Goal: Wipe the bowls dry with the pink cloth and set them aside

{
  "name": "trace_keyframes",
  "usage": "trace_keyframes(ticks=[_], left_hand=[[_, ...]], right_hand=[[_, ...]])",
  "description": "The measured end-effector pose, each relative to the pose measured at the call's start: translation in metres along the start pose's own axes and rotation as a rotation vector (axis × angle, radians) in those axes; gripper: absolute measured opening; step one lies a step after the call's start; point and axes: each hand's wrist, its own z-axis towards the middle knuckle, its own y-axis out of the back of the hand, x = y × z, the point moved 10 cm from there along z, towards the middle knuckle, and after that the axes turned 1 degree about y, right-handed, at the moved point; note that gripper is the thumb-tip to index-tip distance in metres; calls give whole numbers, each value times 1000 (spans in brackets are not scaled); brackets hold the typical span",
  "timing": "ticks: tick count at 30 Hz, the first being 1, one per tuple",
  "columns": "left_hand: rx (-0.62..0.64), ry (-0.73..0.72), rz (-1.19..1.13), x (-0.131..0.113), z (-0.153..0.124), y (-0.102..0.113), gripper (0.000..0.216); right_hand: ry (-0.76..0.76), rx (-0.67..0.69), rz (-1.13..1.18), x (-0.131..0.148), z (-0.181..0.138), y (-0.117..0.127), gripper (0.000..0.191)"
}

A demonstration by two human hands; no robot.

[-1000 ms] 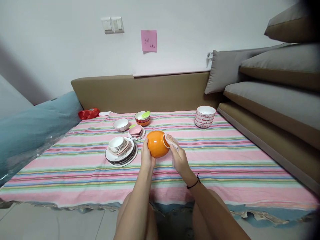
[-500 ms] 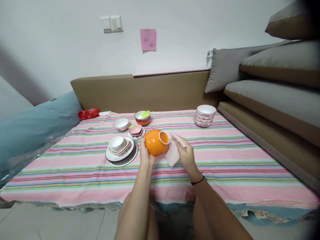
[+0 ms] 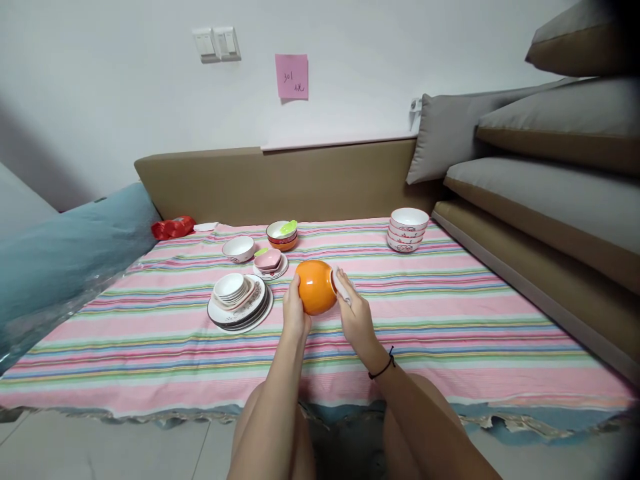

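where pale cloth [image 3: 343, 287] touches it, the glossy bowl [image 3: 316, 288] bulges round.

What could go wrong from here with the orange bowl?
The orange bowl is glossy and tipped on its side, so it might slip from the left hand's grip. The right hand has a pale cloth against its base; an uneven push could twist it loose. If dropped to the left, it might knock the plate stack.
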Motion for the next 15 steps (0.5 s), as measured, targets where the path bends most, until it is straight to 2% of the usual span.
trace_keyframes(ticks=[8,11,15], left_hand=[[-5,-25,37,-6,0,2,46],[-29,7,-24,-7,0,5,40],[-22,98,-114,-5,0,2,35]], right_hand=[[-42,-2,310,4,0,0,42],[34,55,318,18,1,0,37],[194,139,222,39,0,0,37]])
